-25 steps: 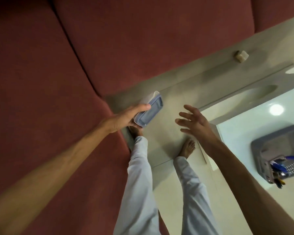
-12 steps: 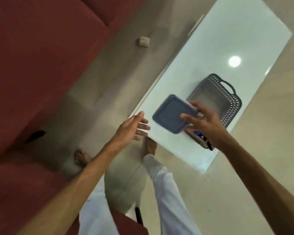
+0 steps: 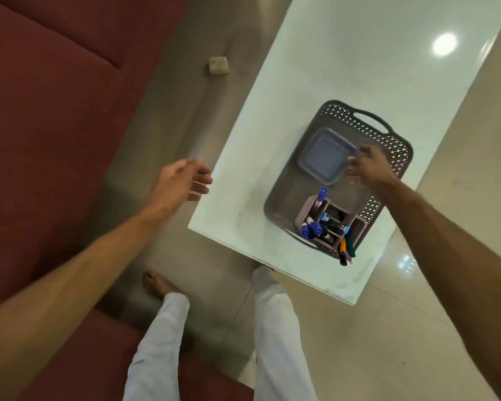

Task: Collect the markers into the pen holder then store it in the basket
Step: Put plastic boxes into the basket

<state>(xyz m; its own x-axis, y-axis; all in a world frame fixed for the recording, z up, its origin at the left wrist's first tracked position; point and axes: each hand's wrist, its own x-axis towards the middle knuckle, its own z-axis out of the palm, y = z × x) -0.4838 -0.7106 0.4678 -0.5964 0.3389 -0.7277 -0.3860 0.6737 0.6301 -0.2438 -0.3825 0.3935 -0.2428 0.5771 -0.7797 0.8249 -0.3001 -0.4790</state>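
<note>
Fingers of the right hand (image 3: pixel 366 163) are pinching the near corner of a blue-lidded box (image 3: pixel 324 159), which is sitting low inside the far half of the basket (image 3: pixel 394 140); whether the box is resting on the basket floor or is only being held there cannot be told. The left hand (image 3: pixel 182 179) is hanging over the floor just beside the counter (image 3: pixel 359 53), its fingers loosely spread and holding nothing, the picture blurring them somewhat.

Outward from the right hand, the grey basket with pierced walls and a dark handle at its far end is sitting on the white glossy counter, close to the near edge. In its near half the pen holder (image 3: pixel 330 221) is standing, a brownish box split into several compartments. Markers (image 3: pixel 311 230) with blue caps are poking up from the left compartments, one of them (image 3: pixel 321 195) leaning up toward the lidded box. Dark pens are filling the middle, and orange, green and black ones (image 3: pixel 347 250) are jutting out over the basket's near rim. Writing on the marker barrels is too small to read.

A small beige block (image 3: pixel 219 66) is lying on the floor between the counter and the red sofa (image 3: pixel 55 111). White trouser legs (image 3: pixel 278 328) and a bare foot (image 3: pixel 156 282) are showing below.
</note>
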